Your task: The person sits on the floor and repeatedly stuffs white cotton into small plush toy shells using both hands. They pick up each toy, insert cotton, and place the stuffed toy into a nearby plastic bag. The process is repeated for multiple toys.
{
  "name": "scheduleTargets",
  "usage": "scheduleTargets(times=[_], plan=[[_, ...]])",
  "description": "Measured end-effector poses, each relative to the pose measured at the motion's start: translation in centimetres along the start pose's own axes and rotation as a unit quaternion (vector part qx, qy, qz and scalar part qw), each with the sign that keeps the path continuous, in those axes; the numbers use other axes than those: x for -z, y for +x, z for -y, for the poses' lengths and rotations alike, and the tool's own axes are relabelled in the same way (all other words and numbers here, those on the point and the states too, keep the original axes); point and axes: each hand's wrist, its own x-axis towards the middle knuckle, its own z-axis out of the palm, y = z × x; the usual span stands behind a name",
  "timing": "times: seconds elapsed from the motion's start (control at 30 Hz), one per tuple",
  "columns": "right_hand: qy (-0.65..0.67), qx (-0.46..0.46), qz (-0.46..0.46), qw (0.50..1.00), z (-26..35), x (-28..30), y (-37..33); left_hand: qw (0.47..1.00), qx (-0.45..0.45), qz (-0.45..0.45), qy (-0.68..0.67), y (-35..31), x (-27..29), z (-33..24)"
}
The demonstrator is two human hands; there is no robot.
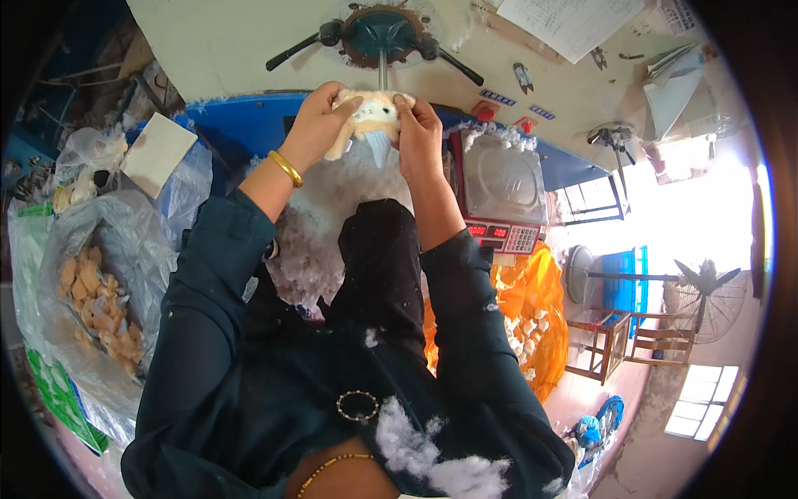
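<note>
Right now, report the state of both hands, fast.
Left hand: closed, holding the plush toy by its picture-left side.
Right hand: closed, holding the plush toy by its picture-right side.

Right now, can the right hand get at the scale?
Probably yes: the scale sits near the right hand, with no visible barrier between, though that hand is holding the plush toy.

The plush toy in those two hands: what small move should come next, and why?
Perhaps nudge the plush toy gently toward the metal tube: the left hand and right hand pinch its two sides, and the tube points at its upper edge. Whether the tube goes inside is hidden.
</note>
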Motion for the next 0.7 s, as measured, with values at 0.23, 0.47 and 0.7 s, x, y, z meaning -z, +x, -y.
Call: scheduleTargets(times=[0.23, 0.47, 0.7], plan=[[-0.024, 0.001, 0.012, 1.0, 1.1, 2.1, -1.1, 0.999, -0.037, 0.006, 0.007, -2.6, -2.0, -1.4], [-0.059, 0.033, 0.04, 0.997, 1.5, 1.4, -3.5, 0.998, -0.029, -0.044, -0.026, -1.9, 0.0, 0.6], [0.039, 0.003, 0.03, 0.999, 0.7, 3.5, -2.1, 0.991, -0.097, -0.049, 0.072, -4.8, -2.8, -2.1]])
